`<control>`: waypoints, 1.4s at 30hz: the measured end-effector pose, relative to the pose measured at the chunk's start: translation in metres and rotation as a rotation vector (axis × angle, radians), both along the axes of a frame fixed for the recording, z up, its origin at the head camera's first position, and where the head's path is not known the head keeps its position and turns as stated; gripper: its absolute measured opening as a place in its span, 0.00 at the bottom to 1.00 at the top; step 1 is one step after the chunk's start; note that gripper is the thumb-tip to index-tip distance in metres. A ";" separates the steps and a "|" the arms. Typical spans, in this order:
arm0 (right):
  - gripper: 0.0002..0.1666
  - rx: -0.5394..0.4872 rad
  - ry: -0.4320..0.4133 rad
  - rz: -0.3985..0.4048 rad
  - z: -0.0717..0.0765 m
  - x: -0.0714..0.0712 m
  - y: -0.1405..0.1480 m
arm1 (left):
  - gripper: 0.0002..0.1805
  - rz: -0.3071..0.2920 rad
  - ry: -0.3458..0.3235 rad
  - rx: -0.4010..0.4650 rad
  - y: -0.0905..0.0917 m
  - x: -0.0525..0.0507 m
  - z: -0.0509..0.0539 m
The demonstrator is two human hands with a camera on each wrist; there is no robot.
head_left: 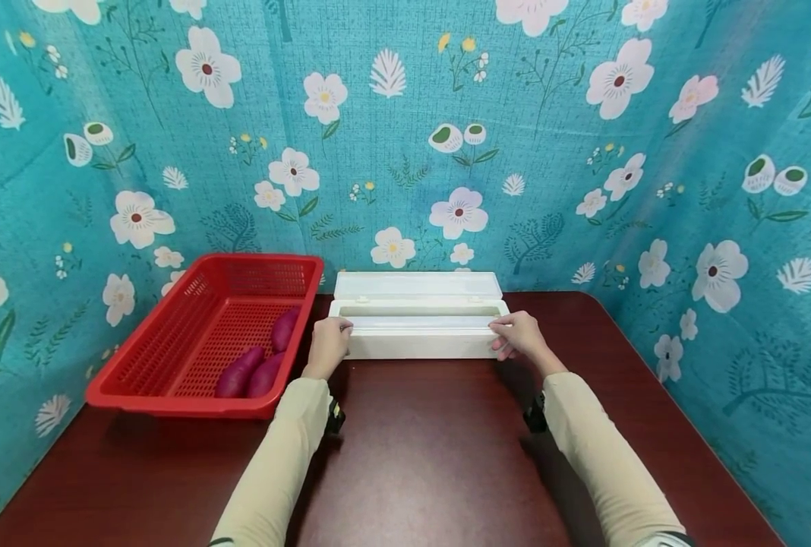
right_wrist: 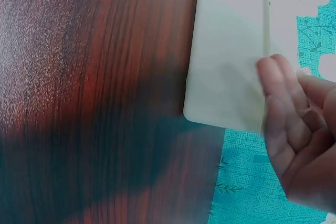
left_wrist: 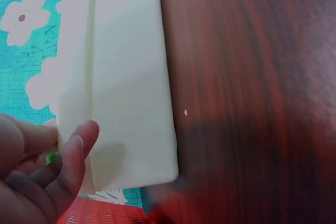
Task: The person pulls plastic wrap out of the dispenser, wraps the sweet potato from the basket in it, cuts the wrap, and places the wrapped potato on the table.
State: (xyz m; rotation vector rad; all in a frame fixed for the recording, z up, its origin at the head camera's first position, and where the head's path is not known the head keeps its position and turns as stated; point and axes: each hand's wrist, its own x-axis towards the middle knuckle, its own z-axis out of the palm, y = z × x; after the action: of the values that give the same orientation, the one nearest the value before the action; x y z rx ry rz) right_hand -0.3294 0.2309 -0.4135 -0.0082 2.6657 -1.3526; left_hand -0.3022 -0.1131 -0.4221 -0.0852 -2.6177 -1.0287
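Note:
A long white box [head_left: 419, 346] lies on the table with its hinged lid [head_left: 418, 286] raised at the back. A pale, slightly shiny strip [head_left: 422, 322] runs along its opening; whether it is film or a roll cannot be told. My left hand [head_left: 329, 342] pinches at the box's upper front rim at the left end, and my right hand [head_left: 518, 336] does the same at the right end. In the left wrist view, fingertips [left_wrist: 90, 128] touch the front near a groove. The right wrist view has curled fingers [right_wrist: 277, 80] against the front face [right_wrist: 228, 51].
A red plastic basket [head_left: 173, 304] stands at the left, holding several purple sweet potatoes [head_left: 238, 372]. The dark wooden table [head_left: 426, 456] stretches in front of the box. Flowered blue cloth [head_left: 378, 137] hangs behind and at the sides.

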 end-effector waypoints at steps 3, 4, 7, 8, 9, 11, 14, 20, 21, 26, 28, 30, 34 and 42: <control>0.17 0.023 0.019 -0.005 -0.001 0.000 -0.001 | 0.07 0.026 -0.034 0.023 0.002 -0.001 0.003; 0.17 0.028 0.025 -0.008 -0.001 0.000 -0.001 | 0.07 0.036 -0.039 0.022 0.002 -0.002 0.003; 0.16 0.055 0.042 -0.013 -0.001 0.000 -0.002 | 0.06 0.064 -0.043 0.014 0.004 -0.003 0.005; 0.16 0.063 0.047 -0.016 -0.001 0.000 -0.002 | 0.06 0.072 -0.046 0.005 0.005 -0.003 0.005; 0.16 0.074 0.054 -0.021 -0.001 0.000 -0.003 | 0.07 0.078 -0.049 0.001 0.006 -0.004 0.005; 0.16 0.089 0.065 -0.032 -0.001 -0.001 -0.004 | 0.07 0.089 -0.051 -0.026 0.007 -0.005 0.005; 0.16 0.095 0.073 -0.058 -0.002 -0.001 -0.005 | 0.08 0.107 -0.082 -0.087 0.007 -0.006 0.005; 0.16 0.079 0.082 -0.077 -0.002 -0.001 -0.007 | 0.06 0.118 -0.087 -0.142 0.007 -0.007 0.005; 0.16 0.072 0.085 -0.079 -0.002 -0.001 -0.006 | 0.06 0.117 -0.069 -0.144 0.008 -0.007 0.005; 0.16 -0.019 0.055 -0.102 -0.003 -0.004 -0.003 | 0.05 0.136 0.037 -0.191 0.008 -0.006 0.005; 0.16 -0.063 0.035 -0.105 -0.002 -0.005 -0.003 | 0.05 0.166 0.076 -0.234 0.008 -0.006 0.004; 0.17 -0.101 0.027 -0.102 -0.001 -0.005 -0.003 | 0.05 0.197 0.101 -0.297 0.009 -0.006 0.004; 0.17 -0.158 0.008 -0.101 0.002 -0.006 -0.004 | 0.05 0.228 0.079 -0.387 0.013 -0.008 0.005; 0.19 -0.320 -0.032 -0.087 0.002 -0.007 -0.006 | 0.06 0.265 0.013 -0.334 0.018 -0.008 0.009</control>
State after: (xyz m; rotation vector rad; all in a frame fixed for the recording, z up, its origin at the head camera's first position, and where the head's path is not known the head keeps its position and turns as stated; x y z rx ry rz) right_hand -0.3367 0.2251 -0.4118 0.0933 2.4207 -1.7755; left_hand -0.3100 -0.0949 -0.4135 0.1731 -2.6714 -0.4974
